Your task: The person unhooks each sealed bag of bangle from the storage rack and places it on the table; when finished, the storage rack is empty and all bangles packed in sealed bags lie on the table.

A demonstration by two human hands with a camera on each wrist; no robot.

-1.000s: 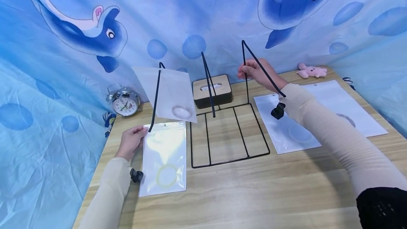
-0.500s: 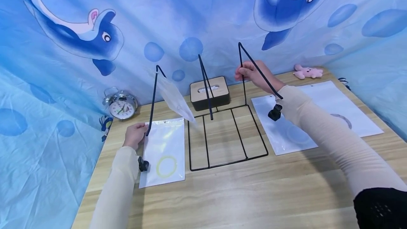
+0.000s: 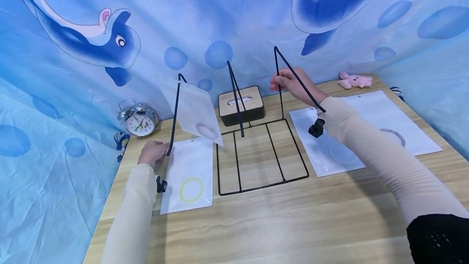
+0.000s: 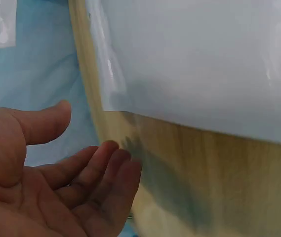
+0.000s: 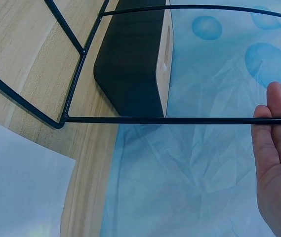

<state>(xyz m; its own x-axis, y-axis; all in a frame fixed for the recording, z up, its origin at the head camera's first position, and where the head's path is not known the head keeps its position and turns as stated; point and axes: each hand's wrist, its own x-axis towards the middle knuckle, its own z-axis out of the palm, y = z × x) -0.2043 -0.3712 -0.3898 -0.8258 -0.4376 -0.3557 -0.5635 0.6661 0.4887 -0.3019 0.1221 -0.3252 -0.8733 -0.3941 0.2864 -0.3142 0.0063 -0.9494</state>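
Note:
A black wire rack (image 3: 263, 186) stands on the table with three slanting arms. My right hand (image 3: 298, 86) grips the rack's right rear upright; in the right wrist view its fingers (image 5: 277, 133) lie behind the wire and the thumb is out of frame. A white see-through bag (image 3: 196, 111) with a grey ring mark hangs at the left arm of the rack, tilted. Below it a white zip bag (image 3: 188, 166) with a yellow ring lies flat. Beside that bag's upper left edge is my left hand (image 3: 152, 152), its loose fingers apart from the bag (image 4: 194, 59) in the left wrist view.
A tissue box (image 3: 242, 107) stands behind the rack. At the back left is an alarm clock (image 3: 140, 122). Two more white bags (image 3: 322, 150) lie overlapping on the right. Near the back right corner sits a pink plush toy (image 3: 354, 80). A blue curtain surrounds the table.
The hanging bag has swung edge-on and back. The zip bag on the table has slid slightly away from me. My left hand has come off its edge; my right hand stays at the upright.

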